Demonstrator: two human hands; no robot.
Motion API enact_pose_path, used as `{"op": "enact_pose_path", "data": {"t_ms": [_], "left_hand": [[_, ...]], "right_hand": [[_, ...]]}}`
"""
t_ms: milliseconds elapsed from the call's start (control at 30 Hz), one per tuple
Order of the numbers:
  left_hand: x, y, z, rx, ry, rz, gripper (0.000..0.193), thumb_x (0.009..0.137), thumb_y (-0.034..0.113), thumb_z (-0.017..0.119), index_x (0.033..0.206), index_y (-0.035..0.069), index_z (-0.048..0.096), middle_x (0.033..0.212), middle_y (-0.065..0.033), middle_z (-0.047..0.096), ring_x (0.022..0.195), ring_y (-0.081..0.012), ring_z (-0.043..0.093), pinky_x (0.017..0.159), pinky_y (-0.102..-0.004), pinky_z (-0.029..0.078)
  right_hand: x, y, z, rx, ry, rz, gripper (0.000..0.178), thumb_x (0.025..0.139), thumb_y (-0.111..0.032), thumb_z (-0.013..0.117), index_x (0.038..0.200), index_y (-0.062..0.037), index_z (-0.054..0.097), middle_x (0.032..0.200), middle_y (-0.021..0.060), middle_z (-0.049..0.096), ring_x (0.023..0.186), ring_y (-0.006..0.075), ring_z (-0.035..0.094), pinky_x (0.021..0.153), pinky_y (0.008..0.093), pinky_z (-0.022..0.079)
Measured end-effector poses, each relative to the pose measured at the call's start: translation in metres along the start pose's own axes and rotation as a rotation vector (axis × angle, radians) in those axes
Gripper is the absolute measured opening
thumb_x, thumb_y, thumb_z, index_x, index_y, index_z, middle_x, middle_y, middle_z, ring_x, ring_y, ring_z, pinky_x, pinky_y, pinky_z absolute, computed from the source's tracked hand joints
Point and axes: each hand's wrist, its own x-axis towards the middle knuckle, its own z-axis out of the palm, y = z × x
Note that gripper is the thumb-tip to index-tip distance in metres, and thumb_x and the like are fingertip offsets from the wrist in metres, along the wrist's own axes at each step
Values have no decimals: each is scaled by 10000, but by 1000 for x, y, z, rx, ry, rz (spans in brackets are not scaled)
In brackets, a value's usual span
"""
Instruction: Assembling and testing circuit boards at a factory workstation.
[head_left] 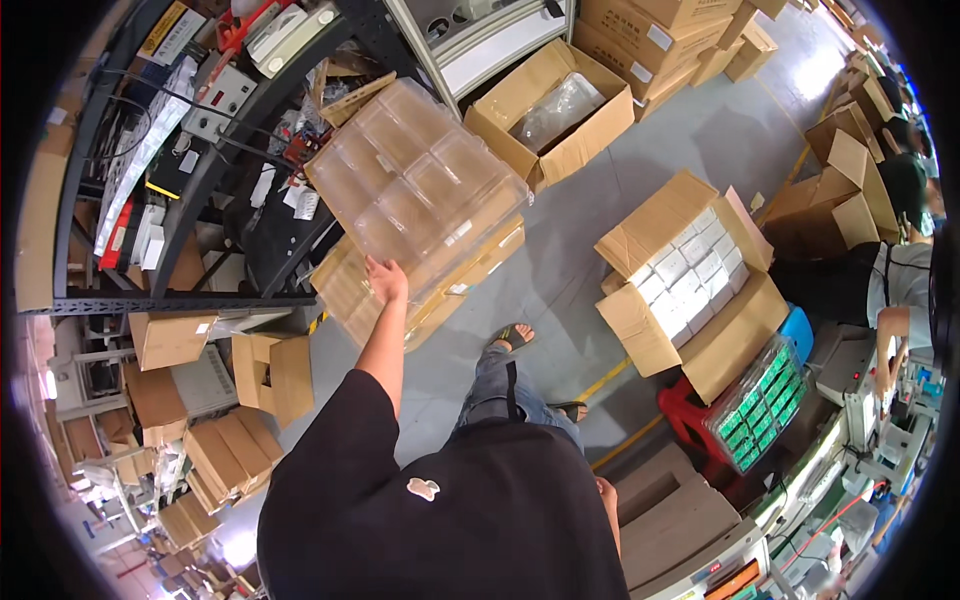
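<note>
My left hand (pixel 386 279) reaches forward to the near edge of a stack of clear plastic compartment trays (pixel 410 170). Its fingers look spread and lie at the trays' edge, with no firm grip showing. Beneath the trays is a cardboard box (pixel 430 318), partly covered by them and with clear plastic over its near part. Low beside my body, my right hand (pixel 606 490) shows only in part; its fingers are mostly hidden, and I see nothing in it.
An open carton (pixel 690 345) of small white boxes stands on the right. Beside it, a tray of green parts (pixel 762 405) rests on a red stool (pixel 685 425). Ahead is another carton (pixel 560 165) holding clear plastic. A dark metal shelf (pixel 180 303) stands left; a person (pixel 905 290) is far right.
</note>
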Motion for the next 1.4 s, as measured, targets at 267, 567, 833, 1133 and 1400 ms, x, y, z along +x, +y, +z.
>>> {"op": "enact_pose_path", "data": {"t_ms": [267,567,833,1133,1400], "left_hand": [[139,31,-24,468,250,467,439,922,247,554,1248,-46,571,1224,-212,611,1126,-374,581,953,-493,468],[-290,199,-55,-201,-1427,1397,226,892,172,620,1031,12,700,1056,-163,691,1030,-322,652,903,-399,503],[-451,200,77,-37,-1380,2074,434,895,208,609,1247,-44,572,1336,-238,553,1259,-384,509,1061,-426,424],[-445,222,106,432,-1148,2065,692,848,412,709,1331,-30,486,1441,-229,449,1322,-352,441,1041,-477,398],[-442,325,19,246,-2406,256,393,1037,335,497,1212,-4,596,1167,-128,671,1032,-246,663,881,-437,540]], "right_hand": [[-15,9,36,211,161,-33,225,956,-197,577,978,4,678,741,101,666,652,165,619,634,326,503],[-122,36,107,535,589,187,215,920,-69,564,1083,4,683,844,98,714,721,158,667,697,297,542],[-166,-33,253,772,749,547,176,927,-113,581,1023,3,673,759,115,668,698,181,646,668,319,511],[-237,-146,323,883,561,717,219,943,-196,606,1080,-54,700,882,165,713,824,243,700,747,354,530],[-199,-194,103,876,772,574,141,911,-29,620,1035,6,678,859,158,657,776,261,662,728,335,523]]}}
